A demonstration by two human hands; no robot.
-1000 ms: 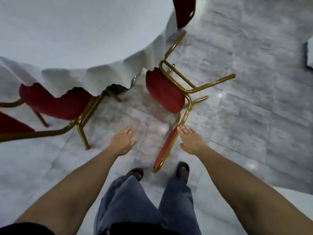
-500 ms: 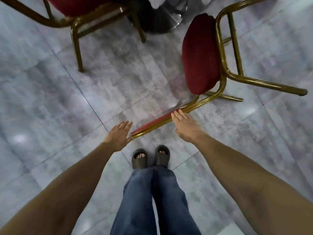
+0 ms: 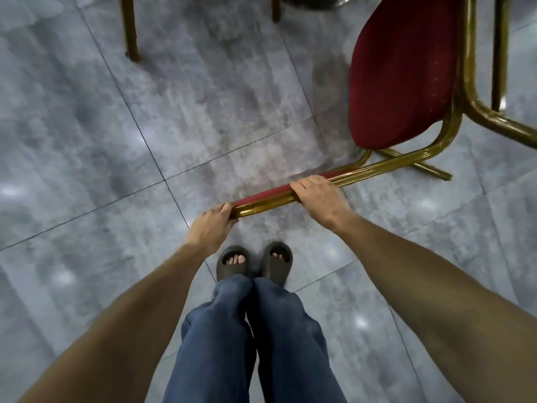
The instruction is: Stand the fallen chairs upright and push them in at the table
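Note:
A fallen chair [image 3: 404, 74] with a red seat cushion and gold metal frame lies on its side on the grey tiled floor at the right. Its backrest edge [image 3: 267, 203], a gold tube with red padding, stretches toward me just above the floor. My left hand [image 3: 210, 228] is closed around the near end of that backrest. My right hand [image 3: 318, 196] grips the same tube further along, fingers wrapped over the top. The chair's legs stick out to the right edge of the view.
Gold legs of another chair [image 3: 129, 27] stand at the top left. The dark base of the table [image 3: 316, 0] shows at the top edge. My feet in dark sandals [image 3: 254, 261] stand right below the backrest.
Both hands have gone from hovering open beside the backrest to closing around its gold tube. My view has tilted further down and closer to the floor.

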